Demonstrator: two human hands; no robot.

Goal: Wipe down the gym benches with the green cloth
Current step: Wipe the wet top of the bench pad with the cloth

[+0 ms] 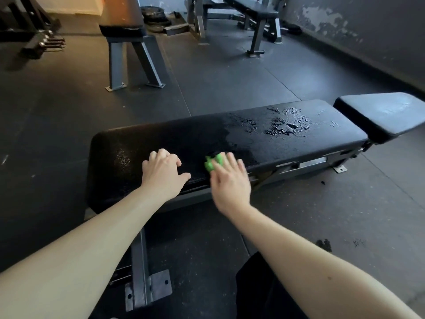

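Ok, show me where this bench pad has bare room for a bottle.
Free: the left end of the bench pad, between its rounded edge and the left hand; the dry far strip behind both hands. Crowded: the near edge, where the right hand presses the green cloth. Farther right, a wet patch.

The bench pad (207, 134) lies bare from its middle to its right end and along its whole far edge, crossed only by wet patches (282, 125). Toward the left end, the left hand (161, 173) rests by the near edge and blocks that way. It lies just beside the right hand (230, 187), which presses the green cloth (210, 164). Past the right end, across a narrow gap, stands the seat pad (379, 113).
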